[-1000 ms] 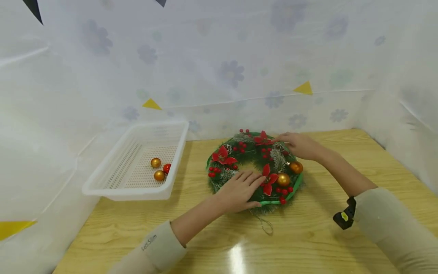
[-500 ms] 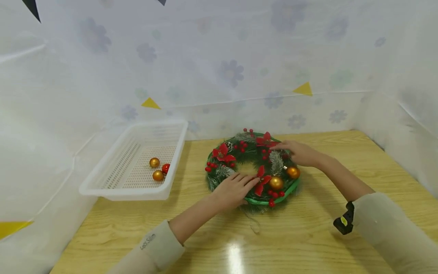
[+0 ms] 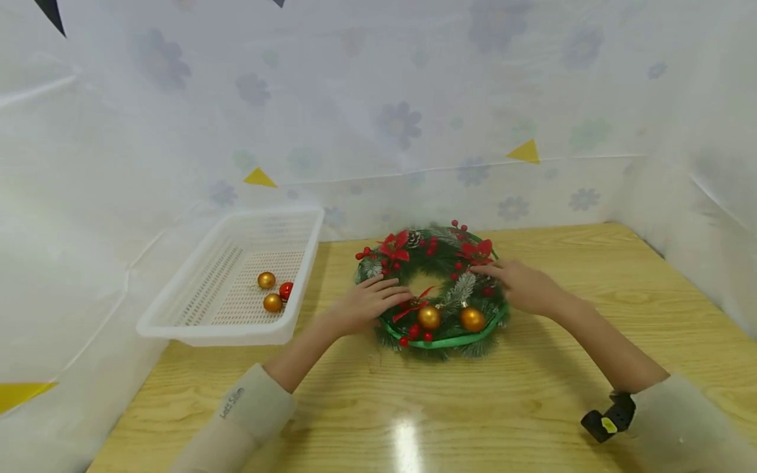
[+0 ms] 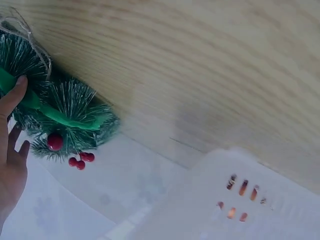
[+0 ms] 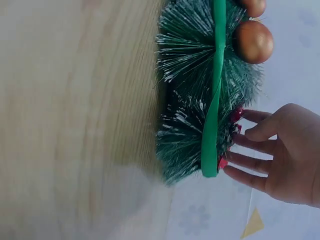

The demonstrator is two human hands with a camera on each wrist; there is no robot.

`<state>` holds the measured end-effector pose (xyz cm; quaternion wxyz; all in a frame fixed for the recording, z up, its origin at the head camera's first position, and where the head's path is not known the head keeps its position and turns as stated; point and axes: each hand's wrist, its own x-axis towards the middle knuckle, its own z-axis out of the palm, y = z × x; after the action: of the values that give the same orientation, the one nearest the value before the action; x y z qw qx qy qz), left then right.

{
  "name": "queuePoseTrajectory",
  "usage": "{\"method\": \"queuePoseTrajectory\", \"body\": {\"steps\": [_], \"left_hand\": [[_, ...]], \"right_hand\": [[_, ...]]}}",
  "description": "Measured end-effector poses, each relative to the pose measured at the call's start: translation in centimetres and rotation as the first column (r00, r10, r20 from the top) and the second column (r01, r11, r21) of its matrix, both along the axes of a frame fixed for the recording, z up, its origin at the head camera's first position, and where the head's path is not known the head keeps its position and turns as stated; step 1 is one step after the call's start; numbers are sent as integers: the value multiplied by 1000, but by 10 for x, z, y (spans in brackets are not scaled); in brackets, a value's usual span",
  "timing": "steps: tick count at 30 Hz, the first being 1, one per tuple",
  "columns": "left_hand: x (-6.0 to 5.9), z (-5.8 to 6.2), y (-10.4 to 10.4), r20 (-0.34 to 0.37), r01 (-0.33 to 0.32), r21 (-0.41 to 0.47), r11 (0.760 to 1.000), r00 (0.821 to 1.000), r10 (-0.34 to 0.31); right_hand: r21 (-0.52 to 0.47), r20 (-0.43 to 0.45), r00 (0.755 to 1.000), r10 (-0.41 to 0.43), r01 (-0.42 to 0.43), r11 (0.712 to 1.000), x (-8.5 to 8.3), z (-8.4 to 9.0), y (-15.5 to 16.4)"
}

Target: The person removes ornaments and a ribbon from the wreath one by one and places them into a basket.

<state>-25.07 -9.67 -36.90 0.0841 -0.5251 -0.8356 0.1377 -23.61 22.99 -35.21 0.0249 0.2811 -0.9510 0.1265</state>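
Note:
A green Christmas wreath (image 3: 449, 341) lies on the table in the head view, dressed with red poinsettias, red berries, a pine cone and frosted sprigs. Two gold baubles (image 3: 472, 320) sit along its front. My left hand (image 3: 369, 305) holds the wreath's left front rim, its fingers over the top. In the left wrist view, the thumb (image 4: 16, 95) presses the green ribbon (image 4: 65, 118) on the outer side. At the right rim, the fingertips of my right hand (image 3: 526, 286) touch the decorations. The right wrist view shows that hand's fingers (image 5: 250, 162) extended and spread.
A white perforated basket (image 3: 290, 328) stands on the left of the wooden table (image 3: 355, 407), holding two gold baubles (image 3: 273, 302) and a red one (image 3: 286, 290). Flowered white sheeting (image 3: 378, 131) surrounds the table at the back and sides.
The wreath has turned, its front decorations and gold baubles shifting left and its rear flowers right. My left hand has moved left with it; my right hand has come slightly nearer.

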Motion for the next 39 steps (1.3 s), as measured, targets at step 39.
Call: {"method": "queuePoseTrajectory", "body": {"steps": [39], "left_hand": [[34,21,99,-121,96,2,995,988,-95]], "right_hand": [[-116,-23,995,-97,94,989,22,-3,-6]]}}
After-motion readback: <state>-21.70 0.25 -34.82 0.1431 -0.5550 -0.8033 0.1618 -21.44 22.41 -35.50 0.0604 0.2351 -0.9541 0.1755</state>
